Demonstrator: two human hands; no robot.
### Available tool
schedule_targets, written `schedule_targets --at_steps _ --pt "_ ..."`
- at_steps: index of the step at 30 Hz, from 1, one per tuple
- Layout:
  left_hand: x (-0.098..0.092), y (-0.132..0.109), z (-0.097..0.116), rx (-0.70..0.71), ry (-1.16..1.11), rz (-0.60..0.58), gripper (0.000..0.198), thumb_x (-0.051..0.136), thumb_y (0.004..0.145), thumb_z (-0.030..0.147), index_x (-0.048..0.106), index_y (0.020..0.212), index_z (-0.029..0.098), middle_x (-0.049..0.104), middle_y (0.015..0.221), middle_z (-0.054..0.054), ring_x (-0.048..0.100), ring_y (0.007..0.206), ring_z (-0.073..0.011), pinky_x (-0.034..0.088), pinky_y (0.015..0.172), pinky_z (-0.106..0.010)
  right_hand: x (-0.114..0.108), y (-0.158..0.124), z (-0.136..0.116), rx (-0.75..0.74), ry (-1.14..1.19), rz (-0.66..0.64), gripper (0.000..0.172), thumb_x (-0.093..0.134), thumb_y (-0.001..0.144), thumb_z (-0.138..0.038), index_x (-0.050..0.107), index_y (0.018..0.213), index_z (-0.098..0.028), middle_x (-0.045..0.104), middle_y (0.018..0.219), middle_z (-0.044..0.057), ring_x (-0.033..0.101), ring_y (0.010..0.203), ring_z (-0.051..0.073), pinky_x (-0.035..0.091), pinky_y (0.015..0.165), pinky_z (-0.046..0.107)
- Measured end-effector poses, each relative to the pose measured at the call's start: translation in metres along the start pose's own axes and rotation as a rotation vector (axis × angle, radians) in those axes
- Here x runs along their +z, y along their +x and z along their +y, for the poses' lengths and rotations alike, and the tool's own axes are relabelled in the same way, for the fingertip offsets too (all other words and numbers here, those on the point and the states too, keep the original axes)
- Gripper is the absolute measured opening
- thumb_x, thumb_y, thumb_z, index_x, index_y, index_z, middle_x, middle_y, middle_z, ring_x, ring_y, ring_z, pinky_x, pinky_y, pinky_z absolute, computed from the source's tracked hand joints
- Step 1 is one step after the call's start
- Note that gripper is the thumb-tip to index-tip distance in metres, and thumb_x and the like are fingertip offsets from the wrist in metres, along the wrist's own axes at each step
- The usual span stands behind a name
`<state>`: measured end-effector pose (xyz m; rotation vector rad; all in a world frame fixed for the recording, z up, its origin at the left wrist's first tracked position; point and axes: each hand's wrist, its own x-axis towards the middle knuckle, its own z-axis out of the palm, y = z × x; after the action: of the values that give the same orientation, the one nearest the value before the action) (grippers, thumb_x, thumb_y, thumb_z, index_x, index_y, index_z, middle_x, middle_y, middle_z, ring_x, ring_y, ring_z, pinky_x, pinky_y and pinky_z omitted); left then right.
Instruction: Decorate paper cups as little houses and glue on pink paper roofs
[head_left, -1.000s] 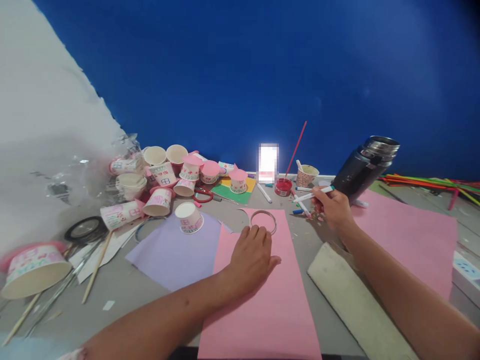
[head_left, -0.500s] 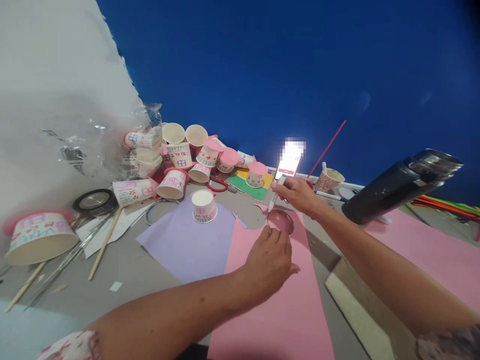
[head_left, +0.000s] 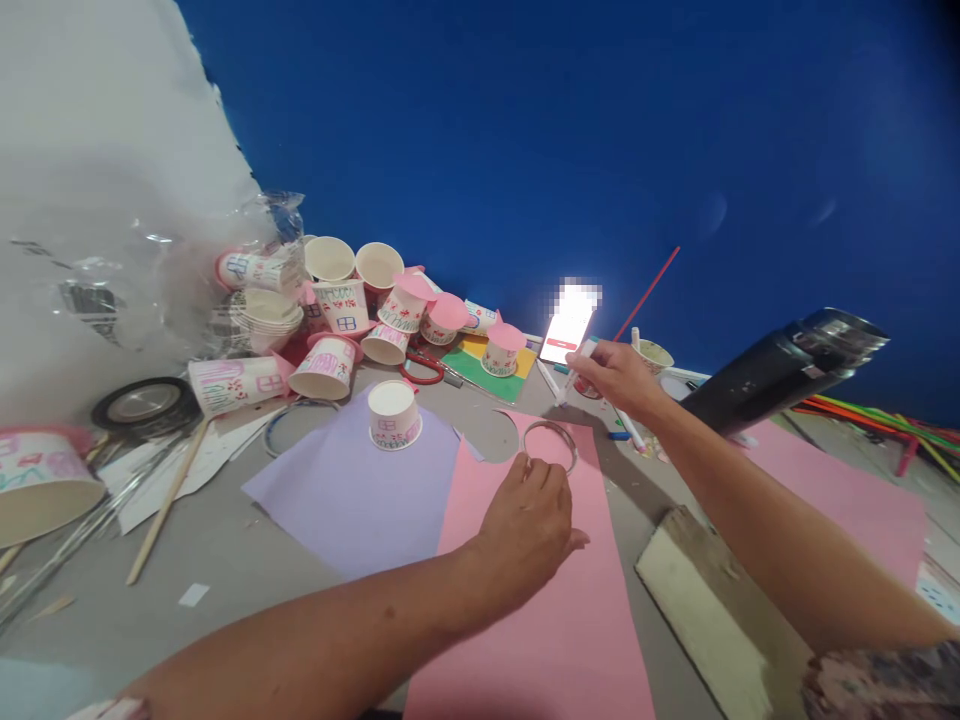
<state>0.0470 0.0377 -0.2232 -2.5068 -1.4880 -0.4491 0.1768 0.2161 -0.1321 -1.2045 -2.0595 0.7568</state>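
My left hand (head_left: 529, 520) is closed, its fingertips pressed on the near edge of a thin round bangle (head_left: 574, 455). The bangle lies flat on a sheet of pink paper (head_left: 525, 630), close to its far edge, where rounded pieces are cut out. In my right hand (head_left: 619, 375) is a white marker (head_left: 574, 380), its tip pointing down, just beyond the bangle and apart from it. A purple sheet (head_left: 352, 500) lies to the left, with a decorated paper cup (head_left: 394, 415) upside down on it.
Decorated cups (head_left: 345, 305) with pink paper pieces crowd the back left, near black tape (head_left: 142, 405) and red scissors (head_left: 424, 370). A lit phone (head_left: 566, 325) leans at the blue wall. A dark flask (head_left: 780, 370) and a block (head_left: 712, 610) stand right.
My right hand has moved right and away from the bangle with the marker. My left hand stays on the bangle. The view has shifted slightly.
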Motion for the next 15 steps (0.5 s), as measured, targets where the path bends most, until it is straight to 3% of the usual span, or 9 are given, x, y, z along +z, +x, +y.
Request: schedule_targets --at_steps 6,10,12,15 --pt "-0.004 -0.001 -0.003 -0.019 -0.049 -0.022 0.046 0.065 0.095 0.053 0.070 0.103 0.009 0.067 0.097 -0.012 0.061 0.093 -0.0290 0.045 0.101 -0.048 -0.050 -0.046 0.041 0.104 0.167 0.329 0.047 0.072 0.079 -0.065 0.065 0.075 -0.019 0.057 0.054 -0.002 0.046 0.046 0.011 0.036 0.044 0.025" --pt "-0.018 -0.001 -0.004 -0.025 -0.068 -0.023 0.032 0.065 0.096 0.042 0.069 0.107 0.011 0.068 0.112 -0.016 0.061 0.110 -0.0330 0.045 0.103 -0.050 -0.065 -0.080 0.076 0.188 0.290 0.513 0.047 0.071 0.077 -0.066 0.062 0.079 -0.019 0.054 0.054 -0.004 0.041 0.043 0.009 0.032 0.040 0.023" --pt "-0.028 0.012 -0.004 -0.026 -0.076 -0.052 0.026 0.065 0.095 0.034 0.068 0.111 0.013 0.066 0.119 -0.017 0.059 0.117 -0.0337 0.045 0.103 -0.050 -0.066 -0.091 0.089 0.230 0.339 0.561 0.046 0.071 0.077 -0.064 0.062 0.082 -0.019 0.056 0.055 -0.004 0.040 0.041 0.009 0.029 0.038 0.022" --pt "-0.036 0.055 -0.003 -0.062 -0.179 -0.189 0.019 0.058 0.098 0.026 0.071 0.105 0.015 0.068 0.111 -0.014 0.063 0.112 -0.0311 0.049 0.098 -0.046 -0.062 -0.101 0.098 0.263 0.374 0.559 0.042 0.071 0.078 -0.060 0.065 0.086 -0.020 0.061 0.060 -0.002 0.040 0.041 0.009 0.028 0.036 0.022"
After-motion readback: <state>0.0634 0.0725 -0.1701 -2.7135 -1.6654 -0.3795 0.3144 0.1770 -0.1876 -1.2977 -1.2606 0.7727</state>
